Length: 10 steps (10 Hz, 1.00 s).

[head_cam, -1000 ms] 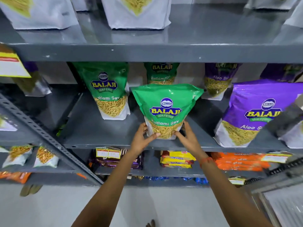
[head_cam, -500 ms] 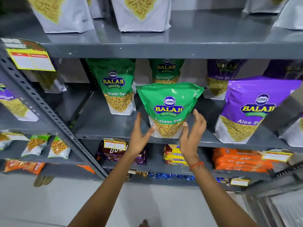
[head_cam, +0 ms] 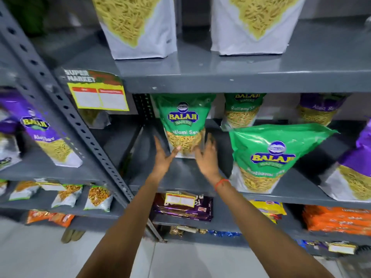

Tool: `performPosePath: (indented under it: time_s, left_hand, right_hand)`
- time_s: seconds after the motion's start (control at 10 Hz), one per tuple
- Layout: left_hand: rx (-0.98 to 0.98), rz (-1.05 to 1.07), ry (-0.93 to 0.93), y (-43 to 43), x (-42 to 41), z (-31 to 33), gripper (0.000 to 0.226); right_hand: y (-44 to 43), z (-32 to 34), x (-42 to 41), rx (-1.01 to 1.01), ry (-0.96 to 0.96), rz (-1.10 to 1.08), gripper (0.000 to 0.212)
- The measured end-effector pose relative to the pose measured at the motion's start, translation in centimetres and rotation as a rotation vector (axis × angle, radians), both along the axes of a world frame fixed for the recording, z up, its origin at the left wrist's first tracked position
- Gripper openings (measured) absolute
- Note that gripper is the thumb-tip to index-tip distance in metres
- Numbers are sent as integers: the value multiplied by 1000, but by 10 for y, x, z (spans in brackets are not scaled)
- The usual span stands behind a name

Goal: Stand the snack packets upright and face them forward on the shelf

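A green Balaji packet point(head_cam: 183, 119) stands upright at the left back of the grey middle shelf point(head_cam: 180, 175), label forward. My left hand point(head_cam: 163, 157) and my right hand point(head_cam: 206, 157) are spread open just in front of its lower corners; the left thumb overlaps its bottom edge. A second green packet point(head_cam: 275, 157) stands upright near the shelf's front edge to the right, apart from both hands. A third green packet point(head_cam: 242, 111) stands behind it.
Purple packets stand at far right point(head_cam: 357, 167), back right point(head_cam: 319, 109) and on the left rack point(head_cam: 40, 133). White-based packets point(head_cam: 138, 27) fill the shelf above. A slanted perforated upright point(head_cam: 66, 109) and a price tag point(head_cam: 98, 95) sit left. Flat packs point(head_cam: 184, 207) lie below.
Both hands let go of the front green packet and moved left to the packet at the back left. The view shifted left and upward.
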State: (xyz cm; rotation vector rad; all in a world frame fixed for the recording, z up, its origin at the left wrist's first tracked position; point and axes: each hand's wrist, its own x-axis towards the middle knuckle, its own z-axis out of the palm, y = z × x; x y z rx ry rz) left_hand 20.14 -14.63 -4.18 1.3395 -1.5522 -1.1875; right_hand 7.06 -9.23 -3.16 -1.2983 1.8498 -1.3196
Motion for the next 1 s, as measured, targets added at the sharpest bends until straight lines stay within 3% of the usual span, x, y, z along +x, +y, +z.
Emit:
performPosePath:
  time_s: [0.1,0.2,0.3,0.5,0.7,0.8,0.9,1.0]
  left_hand:
    - [200,-180,103,-39,13,-10,87]
    - [213,-267,44,-52,18,-24,57]
    - [198,-271,67,-35,27,-28,31]
    - [202,-281,95,26,64,-56,35]
    - [176,-274,39,40,73,-44,37]
    - [185,-271,-42,50,75,-27,50]
    - [141,-180,-215,69,70,-4,65]
    - [48,-93,-469,90,57,27,38]
  right_hand:
    - [-31,-9,-18,187,-149,42,61]
    - [-33,-13,-20,131,-309,150,54]
    - [-10,-22,-7,72,-288,137,48]
    - [49,-50,32,24,-179,92,47]
    - [59,-48,39,8,-171,110,46]
    - [64,-43,36,57,-125,127,49]
    - [73,-33,31,119,57,44,57]
    - [82,-4,19,214,227,69,47]
